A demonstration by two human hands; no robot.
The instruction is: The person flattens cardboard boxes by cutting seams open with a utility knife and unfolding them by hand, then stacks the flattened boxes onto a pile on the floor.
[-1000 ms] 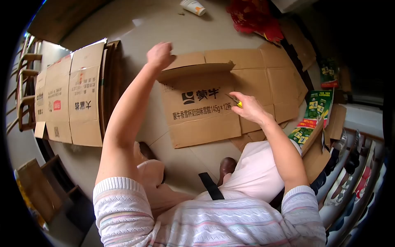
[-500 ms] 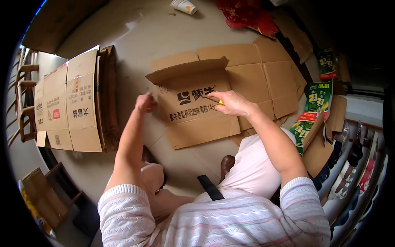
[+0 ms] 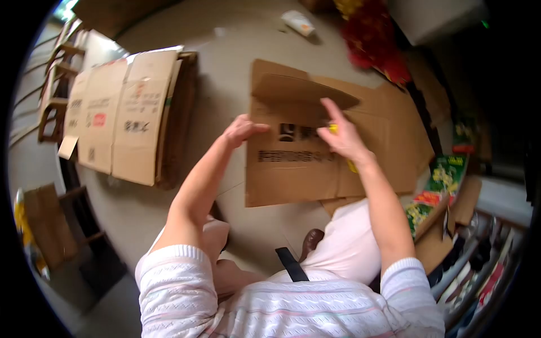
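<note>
A flattened brown cardboard box (image 3: 293, 183) with black printing lies on the floor in front of me, its upper flap (image 3: 304, 90) raised. My left hand (image 3: 242, 130) is at the box's left edge, one finger lying over the printed panel and the others curled at the edge. Above the panel's right part is my right hand (image 3: 344, 137), its index finger stretched toward the raised flap. In that hand is a yellow-handled tool (image 3: 352, 165), mostly covered by the palm and fingers; blur hides its exact kind.
A stack of folded cartons (image 3: 143, 118) stands at the left, near wooden chairs (image 3: 55, 115). A paper cup (image 3: 298, 23) lies on the floor at the back, left of a red bag (image 3: 372, 45). Green printed cartons (image 3: 445, 174) and a shoe rack (image 3: 479, 265) are at the right.
My left hand has moved up and right onto the box edge. My right hand has shifted right, with its index finger now extended upward. The view has turned, and the box appears farther right.
</note>
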